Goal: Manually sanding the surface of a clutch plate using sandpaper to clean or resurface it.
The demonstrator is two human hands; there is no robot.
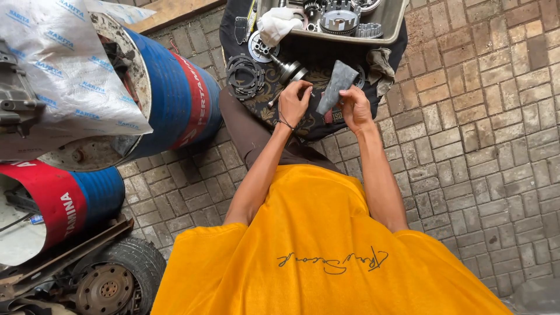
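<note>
My right hand (356,108) holds a grey, flat piece of cloth or gasket-like material (336,86) upright by its lower end. My left hand (293,104) is pinched shut on a small thin object that is too small to make out, close beside the grey piece. Both hands hover above a dark patterned cloth (303,70) spread on the brick paving. On the cloth lie a stack of dark rings (244,76), a round metal disc (260,48) and a metal shaft part (290,71).
A grey tray (392,23) with gears and metal parts and a white rag (276,23) stands beyond the cloth. Blue and red drums (175,96) lie at the left, one covered by a white sack (64,64). A wheel (111,280) sits at lower left. Brick paving (484,146) stretches right.
</note>
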